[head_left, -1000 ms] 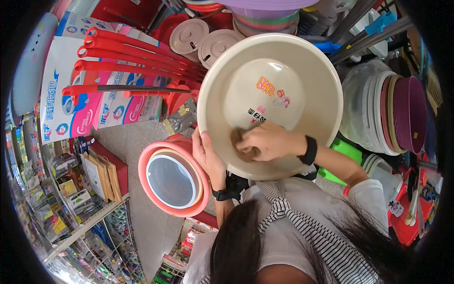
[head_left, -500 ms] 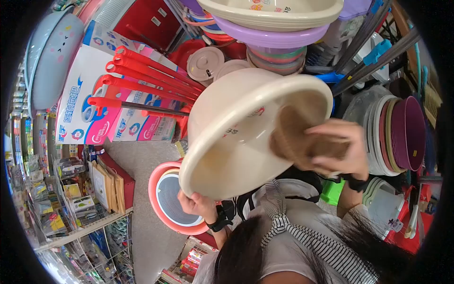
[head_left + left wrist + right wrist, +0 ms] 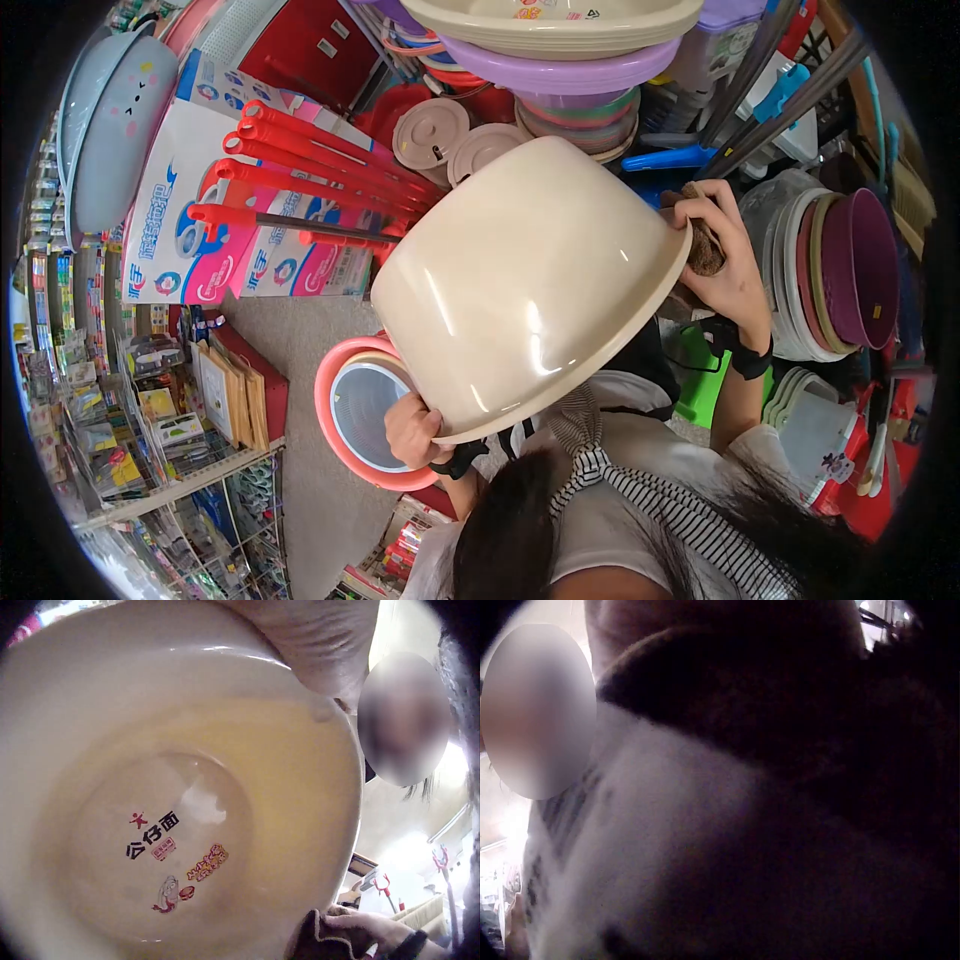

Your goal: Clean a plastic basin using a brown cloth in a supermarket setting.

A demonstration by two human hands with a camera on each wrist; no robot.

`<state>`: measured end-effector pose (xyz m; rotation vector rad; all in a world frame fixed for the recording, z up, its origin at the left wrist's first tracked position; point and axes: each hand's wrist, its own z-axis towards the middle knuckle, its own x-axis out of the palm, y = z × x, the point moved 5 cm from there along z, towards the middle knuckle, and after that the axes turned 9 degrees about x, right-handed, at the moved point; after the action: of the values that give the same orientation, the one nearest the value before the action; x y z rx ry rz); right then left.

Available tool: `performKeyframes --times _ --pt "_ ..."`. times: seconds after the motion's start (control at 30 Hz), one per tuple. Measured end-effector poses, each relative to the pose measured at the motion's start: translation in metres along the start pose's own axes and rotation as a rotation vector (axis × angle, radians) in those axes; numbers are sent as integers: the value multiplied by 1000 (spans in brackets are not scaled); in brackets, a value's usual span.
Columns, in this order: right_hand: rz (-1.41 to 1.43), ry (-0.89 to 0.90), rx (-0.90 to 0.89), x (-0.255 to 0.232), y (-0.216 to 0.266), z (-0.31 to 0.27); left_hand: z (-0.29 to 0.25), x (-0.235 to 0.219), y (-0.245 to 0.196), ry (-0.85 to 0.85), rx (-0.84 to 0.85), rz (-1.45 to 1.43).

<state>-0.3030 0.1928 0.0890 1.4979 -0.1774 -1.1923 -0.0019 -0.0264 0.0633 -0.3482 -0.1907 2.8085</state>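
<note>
A cream plastic basin (image 3: 530, 280) is tipped over in front of me, its outer side and bottom facing up in the head view. My left hand (image 3: 412, 432) grips its rim at the lower left. On the right, my right hand (image 3: 722, 255) holds a brown cloth (image 3: 706, 252) against the rim. In the left wrist view the basin's inside (image 3: 292, 810) shows printed pictures and lettering on its bottom, and the cloth (image 3: 322, 939) hangs at the lower edge. The right wrist view is mostly dark, with the cloth (image 3: 780, 697) close to the lens.
Stacked basins (image 3: 560, 35) stand at the back, beside lidded pails (image 3: 430, 132). Red-handled poles (image 3: 320, 150) lean before printed boxes on the left. A pink basin with a white strainer (image 3: 365, 410) sits below my left hand. More basins (image 3: 865, 270) are stacked at right.
The basin has turned from facing me with its inside up to showing its underside. My right hand and the cloth have moved from inside the basin to its right rim.
</note>
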Motion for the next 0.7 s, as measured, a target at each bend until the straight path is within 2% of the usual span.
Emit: performKeyframes --times 0.07,0.13,0.2,0.27,0.3,0.33,0.37,0.4,0.47,0.5,0.53,0.6,0.7 --pt "5 -41 4 0 -2 -1 -1 -3 -1 6 -27 -22" --pt "-2 -88 42 0 1 -4 -6 -9 6 54 -121 164" --pt "31 -116 17 5 11 -8 -12 -12 10 76 -155 154" --pt "64 -152 -7 7 22 -15 4 -4 15 119 -257 711" --pt "16 -157 -47 8 30 -18 6 -3 13 117 -256 713" --pt "-31 -163 -86 9 37 -23 1 -9 20 76 -504 707" --pt "8 -137 -60 12 40 -28 -6 -14 25 33 -751 694" --pt "4 -135 -88 14 48 -32 -2 -8 21 32 -748 694" --pt "-4 -21 -54 17 63 -37 -5 4 16 -220 -909 380" --pt "-38 1 -123 17 71 -38 -2 5 12 -40 -879 490" --pt "-39 -1 -124 16 78 -40 -2 9 8 -40 -878 489" --pt "-34 121 -104 22 91 -44 -5 18 2 -324 -988 156" --pt "-74 194 -181 30 107 -48 11 31 -1 -465 -904 -116"
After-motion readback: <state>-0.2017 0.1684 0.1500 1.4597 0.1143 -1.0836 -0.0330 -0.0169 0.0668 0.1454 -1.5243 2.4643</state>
